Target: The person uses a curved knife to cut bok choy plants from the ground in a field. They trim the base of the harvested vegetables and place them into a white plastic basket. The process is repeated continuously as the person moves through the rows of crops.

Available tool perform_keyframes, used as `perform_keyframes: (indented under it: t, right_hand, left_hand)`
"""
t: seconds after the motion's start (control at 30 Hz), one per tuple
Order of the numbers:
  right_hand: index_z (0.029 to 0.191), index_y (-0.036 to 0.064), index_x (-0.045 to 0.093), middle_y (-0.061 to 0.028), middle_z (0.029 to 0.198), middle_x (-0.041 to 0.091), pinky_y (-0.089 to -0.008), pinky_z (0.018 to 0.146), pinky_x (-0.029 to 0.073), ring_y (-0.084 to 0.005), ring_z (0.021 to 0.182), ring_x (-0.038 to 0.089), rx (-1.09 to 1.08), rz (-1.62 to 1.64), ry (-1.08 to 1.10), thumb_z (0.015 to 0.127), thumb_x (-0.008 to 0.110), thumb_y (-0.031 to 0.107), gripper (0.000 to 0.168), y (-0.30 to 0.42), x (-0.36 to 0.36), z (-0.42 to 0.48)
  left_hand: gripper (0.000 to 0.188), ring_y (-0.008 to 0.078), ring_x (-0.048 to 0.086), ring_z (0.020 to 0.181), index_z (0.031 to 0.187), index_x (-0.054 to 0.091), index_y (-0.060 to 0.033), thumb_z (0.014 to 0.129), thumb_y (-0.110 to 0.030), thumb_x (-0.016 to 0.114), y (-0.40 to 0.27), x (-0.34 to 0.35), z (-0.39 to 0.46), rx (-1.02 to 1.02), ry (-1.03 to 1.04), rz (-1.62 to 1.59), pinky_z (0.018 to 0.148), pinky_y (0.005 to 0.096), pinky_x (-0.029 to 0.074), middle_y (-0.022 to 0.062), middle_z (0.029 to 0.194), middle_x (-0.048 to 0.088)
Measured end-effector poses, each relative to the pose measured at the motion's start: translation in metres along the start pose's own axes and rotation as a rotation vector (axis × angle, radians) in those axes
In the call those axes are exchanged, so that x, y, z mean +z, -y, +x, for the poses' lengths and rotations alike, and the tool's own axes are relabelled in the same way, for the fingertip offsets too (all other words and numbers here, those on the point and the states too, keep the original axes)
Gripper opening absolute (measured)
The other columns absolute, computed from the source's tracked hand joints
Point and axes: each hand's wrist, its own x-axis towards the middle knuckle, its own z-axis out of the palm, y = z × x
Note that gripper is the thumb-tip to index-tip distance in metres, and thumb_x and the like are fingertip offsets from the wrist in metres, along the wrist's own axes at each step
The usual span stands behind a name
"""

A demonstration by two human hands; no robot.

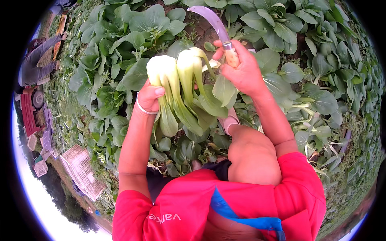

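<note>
Two cut heads of bok choy (173,75) are in my left hand (150,96), their pale bases up and their leaves hanging down. A stem of the right head bends outward. My right hand (241,66) grips the wooden handle (231,57) of a sickle (212,22), whose curved blade points up and to the left. Below the handle, close to my right palm, hangs a single bok choy leaf (223,90); what bears it is hard to tell. The heads hide part of my left fingers.
Growing bok choy plants (274,24) surround me, with bare soil (203,31) showing between them. Cut plants (310,117) lie at the right. At the left are a white plastic crate (81,170), a red cart (28,111) and another person (39,60) bending over.
</note>
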Motion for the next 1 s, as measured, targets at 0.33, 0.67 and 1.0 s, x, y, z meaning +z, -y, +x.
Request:
perform_keyframes:
  t: [0.33,0.67,1.0]
  right_hand:
    - [0.114,0.006,0.053,0.003,0.081,0.053,-0.019,0.051,0.036,-0.0034,0.061,0.045,0.188,0.486,0.237,0.084,0.058,0.009,0.03,-0.007,0.051,0.006]
    - [0.112,0.005,0.053,0.0004,0.091,0.058,-0.02,0.057,0.04,-0.0051,0.068,0.049,0.028,-0.065,0.291,0.085,0.059,0.017,0.03,-0.045,0.064,0.02]
    - [0.11,0.007,0.051,0.0001,0.099,0.057,-0.0189,0.053,0.04,-0.0029,0.065,0.046,0.464,0.288,0.484,0.083,0.066,0.026,0.036,-0.059,0.066,-0.018]
  left_hand:
    - [0.075,0.0225,0.055,0.108,0.131,0.039,-0.0013,0.067,-0.02,0.072,0.01,-0.01,-0.031,0.059,-0.146,0.052,0.094,0.0363,0.044,0.0117,0.12,0.054]
    - [0.05,0.0119,0.056,0.087,0.112,0.055,-0.0012,0.068,-0.015,0.072,-0.062,-0.019,-0.069,0.09,-0.398,1.01,0.078,0.0266,0.047,0.004,0.101,0.06]
    - [0.074,0.0279,0.058,0.104,0.131,0.039,0.0022,0.068,-0.022,0.068,0.017,-0.054,-0.112,-0.059,-0.356,-0.047,0.091,0.0396,0.047,0.0172,0.121,0.053]
